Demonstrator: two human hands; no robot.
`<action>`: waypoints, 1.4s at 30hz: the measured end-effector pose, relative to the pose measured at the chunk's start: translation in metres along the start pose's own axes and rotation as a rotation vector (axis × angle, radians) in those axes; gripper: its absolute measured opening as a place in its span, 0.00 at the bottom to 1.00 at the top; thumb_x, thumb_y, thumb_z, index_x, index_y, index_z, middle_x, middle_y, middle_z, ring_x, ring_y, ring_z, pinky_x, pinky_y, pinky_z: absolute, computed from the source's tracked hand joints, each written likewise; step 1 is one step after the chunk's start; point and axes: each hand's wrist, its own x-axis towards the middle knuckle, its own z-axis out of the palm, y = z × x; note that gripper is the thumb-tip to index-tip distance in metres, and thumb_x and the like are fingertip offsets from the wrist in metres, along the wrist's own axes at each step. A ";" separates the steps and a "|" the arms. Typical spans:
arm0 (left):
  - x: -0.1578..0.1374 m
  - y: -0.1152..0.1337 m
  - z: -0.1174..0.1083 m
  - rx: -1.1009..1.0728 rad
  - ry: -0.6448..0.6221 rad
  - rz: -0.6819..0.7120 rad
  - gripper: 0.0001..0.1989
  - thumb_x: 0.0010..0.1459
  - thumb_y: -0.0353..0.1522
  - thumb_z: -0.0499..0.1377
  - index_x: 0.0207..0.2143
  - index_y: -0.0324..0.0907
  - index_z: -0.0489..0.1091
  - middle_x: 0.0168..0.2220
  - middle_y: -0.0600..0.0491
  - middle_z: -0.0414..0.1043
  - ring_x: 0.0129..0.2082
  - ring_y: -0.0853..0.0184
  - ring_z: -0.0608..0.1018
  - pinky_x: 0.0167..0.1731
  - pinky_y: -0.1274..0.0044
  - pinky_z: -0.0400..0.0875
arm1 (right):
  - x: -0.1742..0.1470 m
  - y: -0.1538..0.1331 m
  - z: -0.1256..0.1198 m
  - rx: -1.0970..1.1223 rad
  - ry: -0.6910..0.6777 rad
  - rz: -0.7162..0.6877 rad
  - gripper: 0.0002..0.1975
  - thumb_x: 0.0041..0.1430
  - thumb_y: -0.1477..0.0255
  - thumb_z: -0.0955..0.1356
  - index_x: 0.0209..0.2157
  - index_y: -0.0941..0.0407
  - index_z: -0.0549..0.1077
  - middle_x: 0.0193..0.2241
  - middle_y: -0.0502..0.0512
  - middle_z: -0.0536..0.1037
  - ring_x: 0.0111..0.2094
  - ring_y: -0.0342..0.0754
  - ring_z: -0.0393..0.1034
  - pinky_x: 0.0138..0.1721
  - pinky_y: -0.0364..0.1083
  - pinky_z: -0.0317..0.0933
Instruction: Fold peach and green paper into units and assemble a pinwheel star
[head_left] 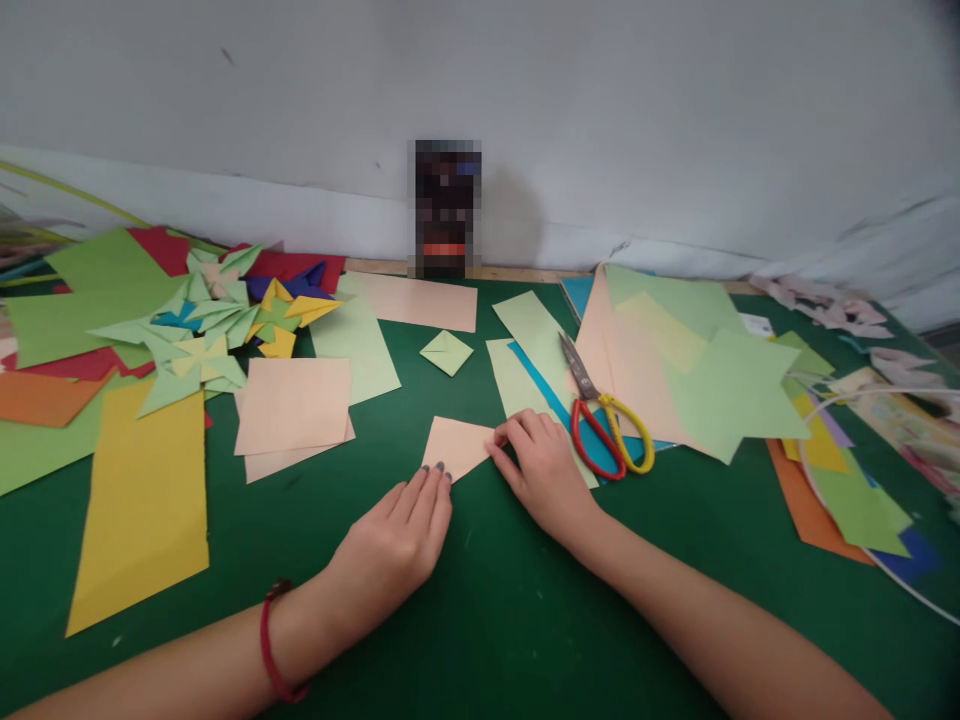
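A small piece of pale pink paper (457, 447) lies on the green tabletop between my hands; whether it is folded I cannot tell. My left hand (401, 525) rests its outstretched fingertips on the paper's lower left edge, the thumb hidden. At the right corner, my right hand (546, 465) pinches the same paper between thumb and fingers. Just beyond the paper sits a small folded light-green paper square (447, 353). Scissors (600, 410) with one red and one yellow handle lie to the right of my right hand, over green and blue paper strips.
Pink paper squares (296, 405) lie left of my hands, near a yellow sheet (150, 490). Folded paper pieces (206, 340) are heaped at the back left. Large green sheets (705, 370) cover the back right. A blurred-out upright object (446, 205) leans on the wall. A white cable (810, 470) runs along the right.
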 end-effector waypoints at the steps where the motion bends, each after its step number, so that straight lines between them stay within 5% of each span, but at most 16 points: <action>1: -0.001 0.002 -0.001 0.028 0.001 -0.005 0.17 0.55 0.18 0.45 0.41 0.28 0.70 0.40 0.40 0.75 0.38 0.60 0.78 0.34 0.73 0.74 | 0.000 0.000 0.000 -0.003 0.005 -0.003 0.08 0.61 0.69 0.60 0.31 0.57 0.66 0.32 0.55 0.68 0.34 0.48 0.59 0.34 0.47 0.52; 16: -0.003 0.006 -0.013 0.044 -0.011 -0.031 0.18 0.55 0.17 0.43 0.37 0.28 0.72 0.35 0.40 0.76 0.32 0.60 0.79 0.32 0.73 0.75 | -0.001 0.003 0.000 0.038 0.067 -0.039 0.08 0.60 0.71 0.60 0.31 0.57 0.67 0.32 0.56 0.68 0.34 0.48 0.61 0.34 0.47 0.53; 24: -0.003 0.006 -0.011 -0.091 0.112 -0.032 0.13 0.57 0.21 0.47 0.36 0.31 0.71 0.33 0.44 0.76 0.31 0.63 0.79 0.34 0.73 0.73 | -0.014 -0.011 -0.007 0.121 0.058 -0.420 0.13 0.57 0.67 0.64 0.43 0.56 0.69 0.38 0.59 0.72 0.37 0.49 0.64 0.35 0.47 0.55; 33: -0.001 -0.002 -0.005 -0.230 0.108 -0.067 0.08 0.58 0.26 0.51 0.34 0.35 0.70 0.29 0.48 0.75 0.28 0.66 0.76 0.31 0.74 0.71 | -0.014 -0.007 -0.002 0.102 0.012 -0.457 0.10 0.59 0.75 0.62 0.42 0.54 0.70 0.39 0.55 0.74 0.39 0.46 0.66 0.35 0.45 0.55; 36: 0.002 -0.010 0.003 -0.480 0.024 -0.256 0.09 0.59 0.31 0.51 0.29 0.39 0.69 0.23 0.53 0.70 0.24 0.69 0.73 0.26 0.77 0.68 | -0.014 -0.004 0.001 0.109 0.046 -0.437 0.10 0.59 0.76 0.62 0.42 0.54 0.70 0.39 0.55 0.75 0.37 0.46 0.67 0.34 0.45 0.56; 39: 0.006 -0.020 0.008 -0.878 -0.061 -0.659 0.14 0.62 0.32 0.45 0.28 0.40 0.66 0.24 0.55 0.70 0.24 0.72 0.73 0.25 0.80 0.66 | -0.013 -0.002 0.003 0.188 0.121 -0.392 0.11 0.58 0.77 0.63 0.42 0.55 0.71 0.40 0.56 0.76 0.38 0.45 0.69 0.35 0.46 0.60; 42: 0.011 -0.027 0.010 -1.191 0.020 -0.985 0.12 0.61 0.37 0.46 0.31 0.40 0.64 0.23 0.56 0.69 0.23 0.72 0.73 0.26 0.78 0.69 | -0.012 -0.002 0.002 0.296 0.185 -0.357 0.12 0.58 0.78 0.62 0.43 0.57 0.71 0.42 0.58 0.76 0.42 0.46 0.70 0.39 0.47 0.65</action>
